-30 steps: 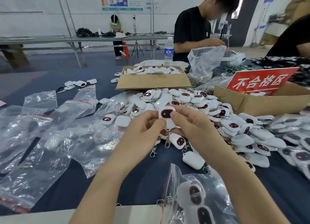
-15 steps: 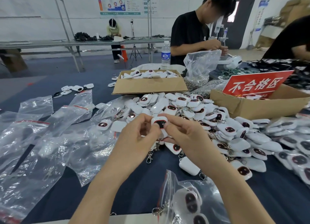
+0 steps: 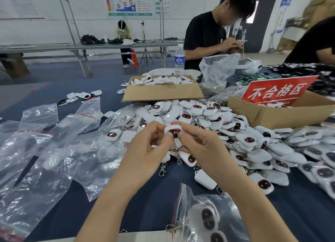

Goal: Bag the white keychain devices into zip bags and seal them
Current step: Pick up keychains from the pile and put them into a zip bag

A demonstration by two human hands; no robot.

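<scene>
Both hands are up at centre, over the near edge of the pile. The left hand and right hand each pinch the same white keychain device between thumb and forefinger, left on its left edge, right on its right edge, other fingers curled under. The dark face points at the camera, with a small red dot lit near its top edge. The lower half is hidden behind the thumbs, so I can't tell whether the metal clasp hanging below the left hand belongs to it. It's held clear of the table, not in any bag. The loose pile of devices spreads behind and right of the hands on the dark blue tablecloth. The empty zip bags with red seal strips lie overlapped on the left. One zip bag at the bottom edge, just under the right forearm, holds at least two devices with a clasp near its mouth; can't tell if it's sealed. The bagged devices are stacked far right. Behind the pile is an open cardboard box with more devices, and a second box on the right carries a red sign with white characters. A water bottle and a clear bag of metal rings sit beyond — a person in black T-shirt works opposite.
</scene>
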